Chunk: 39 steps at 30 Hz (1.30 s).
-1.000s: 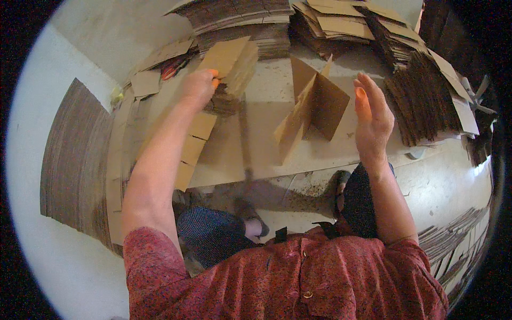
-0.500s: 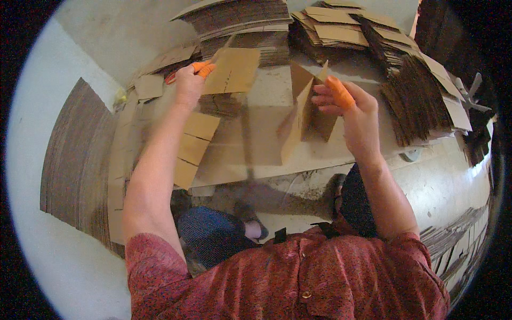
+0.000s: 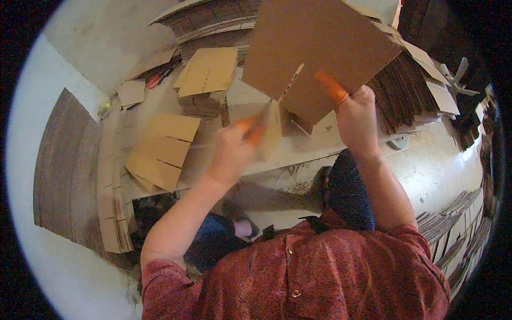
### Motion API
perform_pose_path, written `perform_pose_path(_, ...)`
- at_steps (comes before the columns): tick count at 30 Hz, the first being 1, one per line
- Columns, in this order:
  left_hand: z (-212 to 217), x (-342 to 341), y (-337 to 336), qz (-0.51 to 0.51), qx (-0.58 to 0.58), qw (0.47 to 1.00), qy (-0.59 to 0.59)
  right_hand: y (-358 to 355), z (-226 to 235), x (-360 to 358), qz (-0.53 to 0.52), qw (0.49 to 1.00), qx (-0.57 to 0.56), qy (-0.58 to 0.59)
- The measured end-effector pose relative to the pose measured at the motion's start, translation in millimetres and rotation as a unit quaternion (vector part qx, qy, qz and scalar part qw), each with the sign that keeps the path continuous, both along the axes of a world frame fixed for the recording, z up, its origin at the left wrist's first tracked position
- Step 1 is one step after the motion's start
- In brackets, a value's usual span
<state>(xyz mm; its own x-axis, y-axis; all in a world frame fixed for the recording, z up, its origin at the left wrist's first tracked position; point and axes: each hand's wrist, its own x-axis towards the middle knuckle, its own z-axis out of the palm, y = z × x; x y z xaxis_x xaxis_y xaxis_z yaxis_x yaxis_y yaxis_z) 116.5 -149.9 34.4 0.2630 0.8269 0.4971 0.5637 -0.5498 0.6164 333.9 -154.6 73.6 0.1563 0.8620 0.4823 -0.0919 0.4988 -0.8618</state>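
Nearest the camera, a red patterned shirt (image 3: 320,272) fills the lower edge, with both bare forearms rising from it; the left hand (image 3: 234,152), blurred, is curled with orange-capped fingertips (image 3: 250,130) pressed together on the lower edge of a narrow, pale, slotted cardboard strip (image 3: 273,125), held upright so its slots seem to line up with the larger sheet; the right hand (image 3: 360,114) grips from below, an orange-capped finger (image 3: 332,88) laid flat against a large brown slotted cardboard panel (image 3: 314,53), raised high and tilted toward the face, apparently to keep its slot (image 3: 290,80) visible; the two pieces meet between the hands; beyond them, flat tan cardboard sheets (image 3: 160,152) lie on the pale worktable (image 3: 298,154); farther back, a short stack of cut cardboard (image 3: 205,80); farthest, tall piles of folded cardboard (image 3: 410,90).
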Motion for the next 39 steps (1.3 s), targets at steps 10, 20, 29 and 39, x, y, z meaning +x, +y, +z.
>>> perform_pose_path(10, -2.0, 5.4, -10.5, -0.012, 0.025, 1.0, 0.003, -12.9, -7.1, 0.6, 0.001, 1.0, 0.016, -0.022)
perform_pose_path(20, -1.9, 5.5, -17.9, -0.016, 0.006, 1.0, -0.017, -14.2, -46.0, -11.2, 0.031, 0.992, -0.08, -0.088)
perform_pose_path(29, -11.7, 12.8, -15.5, -0.022, -0.026, 0.993, -0.112, -3.4, -160.5, -6.4, -0.032, 0.958, -0.059, -0.28)
perform_pose_path(39, -41.8, 43.9, -5.1, -0.207, -0.271, 0.831, -0.44, -0.9, -35.3, 20.5, -0.12, 0.986, -0.072, -0.093)
